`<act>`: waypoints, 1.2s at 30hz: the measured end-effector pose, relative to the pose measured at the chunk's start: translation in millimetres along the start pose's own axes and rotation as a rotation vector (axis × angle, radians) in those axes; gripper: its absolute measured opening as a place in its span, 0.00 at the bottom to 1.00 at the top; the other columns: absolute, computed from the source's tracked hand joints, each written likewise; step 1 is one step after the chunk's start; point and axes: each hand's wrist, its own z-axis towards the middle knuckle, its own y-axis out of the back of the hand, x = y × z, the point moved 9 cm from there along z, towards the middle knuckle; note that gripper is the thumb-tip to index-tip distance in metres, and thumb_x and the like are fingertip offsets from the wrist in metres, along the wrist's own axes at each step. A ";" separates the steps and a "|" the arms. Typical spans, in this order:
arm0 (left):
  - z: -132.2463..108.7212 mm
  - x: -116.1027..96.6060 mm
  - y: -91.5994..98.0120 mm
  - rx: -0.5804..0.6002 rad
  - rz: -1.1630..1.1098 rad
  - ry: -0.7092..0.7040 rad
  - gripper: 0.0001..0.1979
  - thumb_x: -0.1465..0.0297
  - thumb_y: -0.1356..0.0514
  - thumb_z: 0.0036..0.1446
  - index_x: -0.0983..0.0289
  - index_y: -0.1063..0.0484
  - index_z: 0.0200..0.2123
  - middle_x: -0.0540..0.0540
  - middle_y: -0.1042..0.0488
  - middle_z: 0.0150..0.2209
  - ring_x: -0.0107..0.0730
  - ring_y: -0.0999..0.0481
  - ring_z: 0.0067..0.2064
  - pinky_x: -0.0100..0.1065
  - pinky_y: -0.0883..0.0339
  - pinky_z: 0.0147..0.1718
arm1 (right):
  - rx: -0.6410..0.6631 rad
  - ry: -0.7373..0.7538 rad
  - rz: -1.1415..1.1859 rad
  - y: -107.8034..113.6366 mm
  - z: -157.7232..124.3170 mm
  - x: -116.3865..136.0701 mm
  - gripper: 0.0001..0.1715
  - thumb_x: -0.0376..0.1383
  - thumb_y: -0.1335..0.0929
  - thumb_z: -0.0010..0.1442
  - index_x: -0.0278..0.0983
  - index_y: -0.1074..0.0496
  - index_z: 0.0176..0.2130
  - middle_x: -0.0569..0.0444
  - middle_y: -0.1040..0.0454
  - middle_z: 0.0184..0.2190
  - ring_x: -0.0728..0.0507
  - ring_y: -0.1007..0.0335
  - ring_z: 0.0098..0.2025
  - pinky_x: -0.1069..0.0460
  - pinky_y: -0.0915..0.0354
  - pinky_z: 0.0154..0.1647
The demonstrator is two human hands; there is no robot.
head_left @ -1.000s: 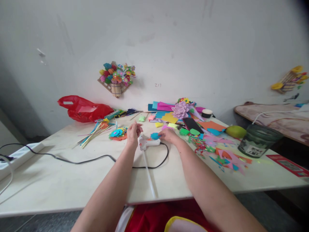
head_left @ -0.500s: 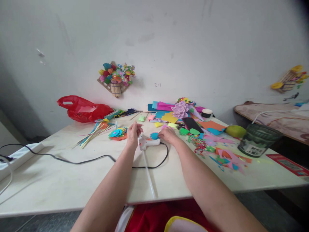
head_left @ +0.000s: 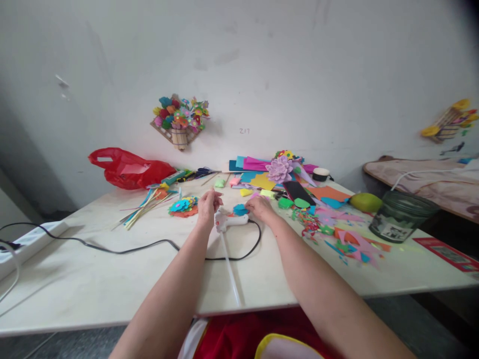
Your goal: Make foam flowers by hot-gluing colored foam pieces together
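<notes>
Landmark: the white plastic glue gun (head_left: 232, 221), lying on the tabletop. Far left of it, a long white power strip (head_left: 41, 242); we judge it sits there so the thin black cord (head_left: 127, 251) reaches the gun with slack. Left of the gun, a pile of scalloped blue, yellow and orange flower shapes (head_left: 183, 205), probably kept within easy reach. Our left hand (head_left: 208, 206) is just beyond the gun's left end, fingers curled close together; whether they clamp anything we cannot tell. Just beyond the gun's handle — a small blue scalloped flower (head_left: 240, 210). Our right hand (head_left: 262, 207) has its fingertips at that flower's right edge, presumably to steady it; a firm pinch cannot be confirmed.

Appearance: flower vivid blue, wavy-edged, finer detail blurred. Gun white with an orange-red spot; a translucent glue stick (head_left: 231, 271) runs from it towards us.
</notes>
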 end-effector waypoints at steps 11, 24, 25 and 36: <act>-2.3 -0.7 -9.3 0.110 0.081 -0.050 0.18 0.55 0.43 0.46 0.67 0.30 0.24 0.49 0.35 0.15 0.18 0.45 0.15 0.25 0.56 0.15 | -0.093 -0.170 0.143 6.2 0.2 -16.1 0.13 0.34 0.39 0.57 0.36 0.26 0.36 0.49 0.24 0.37 0.43 0.30 0.41 0.52 0.38 0.40; -6.1 5.2 -21.2 0.224 0.252 -0.042 0.21 0.54 0.44 0.47 0.69 0.27 0.26 0.56 0.27 0.20 0.20 0.43 0.14 0.26 0.53 0.13 | -0.235 -0.204 1.008 1.4 6.9 -17.2 0.08 0.31 0.40 0.55 0.36 0.32 0.33 0.51 0.26 0.30 0.45 0.26 0.34 0.51 0.30 0.32; -5.9 6.0 -20.4 0.219 0.246 -0.031 0.22 0.53 0.44 0.47 0.69 0.27 0.26 0.57 0.27 0.20 0.20 0.43 0.13 0.26 0.54 0.13 | -0.245 -0.181 0.999 5.1 6.7 -13.9 0.08 0.31 0.40 0.55 0.36 0.32 0.33 0.51 0.26 0.31 0.45 0.26 0.35 0.50 0.30 0.33; -1.1 21.8 -14.8 0.228 0.086 0.103 0.19 0.56 0.41 0.44 0.68 0.32 0.20 0.55 0.29 0.17 0.20 0.44 0.12 0.26 0.60 0.12 | -0.391 0.313 0.624 38.7 -4.3 48.4 0.11 0.33 0.40 0.58 0.36 0.30 0.36 0.49 0.28 0.45 0.46 0.33 0.47 0.50 0.38 0.49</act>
